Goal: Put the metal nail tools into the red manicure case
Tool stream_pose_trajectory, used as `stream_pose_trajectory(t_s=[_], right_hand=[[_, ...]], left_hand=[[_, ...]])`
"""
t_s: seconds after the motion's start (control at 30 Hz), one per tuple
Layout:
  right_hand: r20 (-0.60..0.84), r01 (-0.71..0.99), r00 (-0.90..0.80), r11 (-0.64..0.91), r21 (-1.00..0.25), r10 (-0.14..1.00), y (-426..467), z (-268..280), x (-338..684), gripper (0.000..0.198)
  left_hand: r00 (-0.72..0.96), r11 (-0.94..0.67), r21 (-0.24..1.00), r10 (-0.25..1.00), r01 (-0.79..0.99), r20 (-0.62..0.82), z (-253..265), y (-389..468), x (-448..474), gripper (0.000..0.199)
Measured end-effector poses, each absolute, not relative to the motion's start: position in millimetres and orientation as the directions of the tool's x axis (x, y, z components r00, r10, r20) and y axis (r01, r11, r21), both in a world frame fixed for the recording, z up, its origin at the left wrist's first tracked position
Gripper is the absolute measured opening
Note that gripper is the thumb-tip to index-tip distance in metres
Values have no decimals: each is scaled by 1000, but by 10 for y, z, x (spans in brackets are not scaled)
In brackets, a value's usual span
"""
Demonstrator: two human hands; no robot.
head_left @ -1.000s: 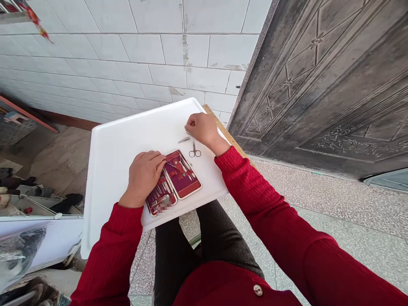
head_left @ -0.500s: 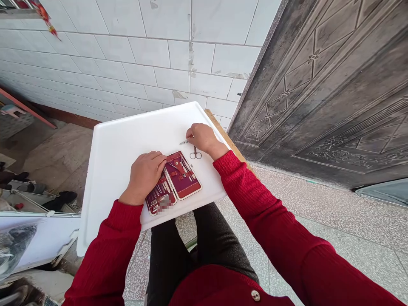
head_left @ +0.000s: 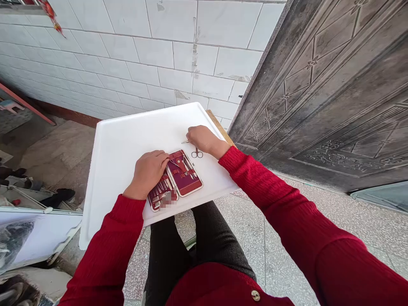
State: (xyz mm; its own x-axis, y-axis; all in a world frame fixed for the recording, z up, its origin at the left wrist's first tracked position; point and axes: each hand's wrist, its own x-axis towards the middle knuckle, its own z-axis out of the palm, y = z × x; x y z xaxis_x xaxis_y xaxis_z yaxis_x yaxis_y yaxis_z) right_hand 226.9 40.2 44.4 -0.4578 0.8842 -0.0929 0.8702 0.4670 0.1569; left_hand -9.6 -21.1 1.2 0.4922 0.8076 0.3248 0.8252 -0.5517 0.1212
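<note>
An open manicure case (head_left: 188, 188), dark red inside with pale edging, lies on a white board (head_left: 134, 131). Slim metal tools sit in loops in both halves. My left hand (head_left: 149, 172) is over the upper part of the left half, its fingers together and curved onto the case near the fold, hiding some of the tools. Beyond the case, my right hand (head_left: 205, 139) is closed in a pinch on a slim metal tool (head_left: 184, 142), whose tip pokes out to the left. Small scissors (head_left: 197, 154) lie just below that hand, handles toward me.
A white tiled wall (head_left: 127, 55) stands behind the board, and a dark patterned metal door (head_left: 318, 93) is at the right. A wooden edge (head_left: 219, 125) shows under the board's right side. Assorted items lie on the floor at left.
My right hand has turned slightly and come a little lower, with less of the slim tool showing. The left hand stays on the case. The whole view has shifted slightly.
</note>
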Motion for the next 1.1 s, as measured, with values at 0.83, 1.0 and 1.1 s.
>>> stream_pose_trajectory(t_s=[0.83, 1.0, 1.1], right_hand=[[-167, 727, -659, 678, 108, 733, 386, 710, 2135, 11], [-298, 659, -661, 723, 208, 688, 364, 782, 1955, 13], [-339, 601, -679, 758, 255, 652, 390, 786, 1859, 17]], left_hand=[[498, -546, 127, 820, 828, 283, 2, -200, -68, 32], [493, -542, 119, 821, 832, 287, 1, -210, -69, 29], [495, -547, 114, 815, 830, 302, -11, -210, -71, 29]])
